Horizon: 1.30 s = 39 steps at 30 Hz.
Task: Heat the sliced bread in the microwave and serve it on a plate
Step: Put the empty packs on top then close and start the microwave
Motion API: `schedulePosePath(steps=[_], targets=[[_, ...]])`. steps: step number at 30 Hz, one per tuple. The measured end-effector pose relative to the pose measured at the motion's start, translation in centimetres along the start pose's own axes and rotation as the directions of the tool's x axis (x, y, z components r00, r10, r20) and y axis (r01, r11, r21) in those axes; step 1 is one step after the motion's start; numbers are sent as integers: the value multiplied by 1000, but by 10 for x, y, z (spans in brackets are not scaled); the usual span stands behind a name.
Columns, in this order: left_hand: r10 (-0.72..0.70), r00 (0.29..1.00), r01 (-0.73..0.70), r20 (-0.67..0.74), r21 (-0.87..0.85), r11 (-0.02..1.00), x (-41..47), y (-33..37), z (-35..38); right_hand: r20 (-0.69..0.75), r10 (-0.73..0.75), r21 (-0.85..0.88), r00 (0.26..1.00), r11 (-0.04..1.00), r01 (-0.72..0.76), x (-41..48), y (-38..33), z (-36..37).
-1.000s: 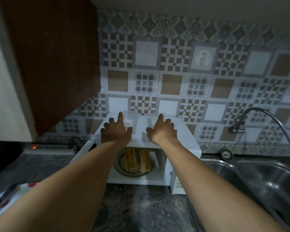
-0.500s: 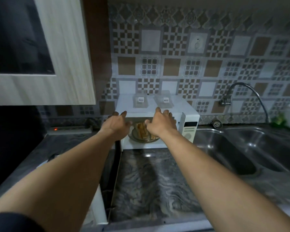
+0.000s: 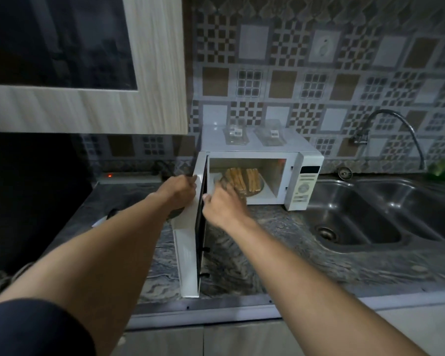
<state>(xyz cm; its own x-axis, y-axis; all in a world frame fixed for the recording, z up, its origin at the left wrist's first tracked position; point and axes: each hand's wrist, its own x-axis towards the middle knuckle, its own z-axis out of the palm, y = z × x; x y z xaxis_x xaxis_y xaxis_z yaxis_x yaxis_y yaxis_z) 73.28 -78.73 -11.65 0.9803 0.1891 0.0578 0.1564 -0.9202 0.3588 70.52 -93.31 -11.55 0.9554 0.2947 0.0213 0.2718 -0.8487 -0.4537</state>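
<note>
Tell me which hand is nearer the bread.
Right. The right hand is at the microwave opening, just before the bread; the left hand holds the open door, farther left.

A plain dark sleeve, navy to black, covers the person's left upper arm; the left forearm, the right forearm, the left grip and the right grip are all bare.

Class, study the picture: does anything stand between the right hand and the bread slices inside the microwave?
Nothing visible does. The door is swung open to the left, the left hand holding its top edge. The right hand is at the open cavity, directly before the bread slices on their plate.
</note>
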Motion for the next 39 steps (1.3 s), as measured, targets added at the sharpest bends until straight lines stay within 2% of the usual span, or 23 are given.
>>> schedulePosePath(steps=[3,7,14,17,21,23,25,29,33,36,39], targets=[[42,999,-43,26,45,998,6,-7,-3,67,-20,19,998,1000,19,-8,-13,19],[61,997,-63,57,35,997,8,-8,-4,42,34,79,999,996,-37,-13,-13,29],[173,981,-185,92,149,971,5,8,4,29,59,0,998,998,-59,-19,-4,19],[210,968,-235,140,192,953,5,22,8,-37,89,-21,995,996,-90,-18,7,11],[258,952,-291,163,231,928,20,34,18,-103,72,-137,992,987,-86,-14,26,1],[242,959,-270,144,220,938,28,42,27,-127,72,-142,989,986,-90,-12,39,-3],[247,967,-254,65,165,953,32,52,33,-172,47,-160,984,984,-75,-9,53,-7],[346,937,-349,43,133,928,45,64,48,-201,19,-245,979,967,-69,4,87,-15],[384,923,-374,-14,191,907,62,70,69,-183,-59,-426,981,905,-25,34,129,-27],[367,930,-364,18,191,912,76,78,82,-162,-66,-467,985,884,-17,53,154,-40],[368,929,-353,-20,245,903,87,83,93,-173,-83,-490,981,872,-12,71,169,-45]])
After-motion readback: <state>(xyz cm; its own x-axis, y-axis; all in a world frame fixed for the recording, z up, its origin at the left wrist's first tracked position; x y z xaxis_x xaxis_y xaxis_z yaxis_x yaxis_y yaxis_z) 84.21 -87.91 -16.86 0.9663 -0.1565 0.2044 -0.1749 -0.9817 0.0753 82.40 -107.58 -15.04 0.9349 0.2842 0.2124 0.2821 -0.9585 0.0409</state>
